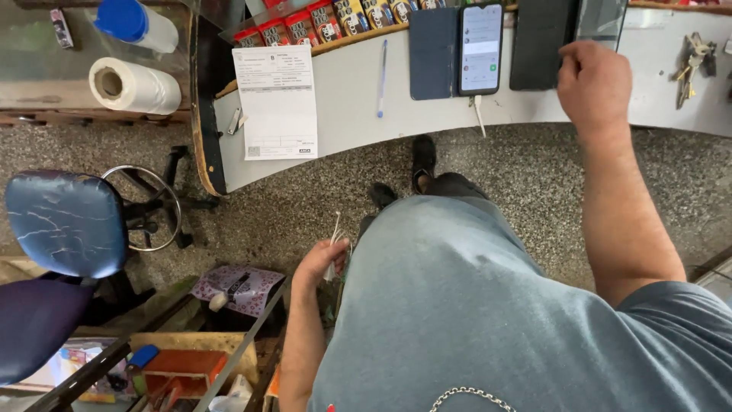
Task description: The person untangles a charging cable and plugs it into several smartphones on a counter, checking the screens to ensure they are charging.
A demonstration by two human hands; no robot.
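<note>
My right hand (593,80) reaches up to the grey counter (351,99) and rests its closed fingers on the lower edge of a dark phone (540,42) lying there. Beside it lie a lit phone (480,47) in an open blue case (432,52), with a white cable (479,114) plugged into it. My left hand (320,263) hangs low by my hip, pinching a thin white cable (335,233) that sticks up from its fingers.
A printed paper slip (276,99) and a blue pen (381,76) lie on the counter; keys (692,61) at its right end. Snack packs (320,21) line the back. A blue stool (67,221) stands left, near a plastic roll (133,85). Shelves with clutter (183,366) sit below.
</note>
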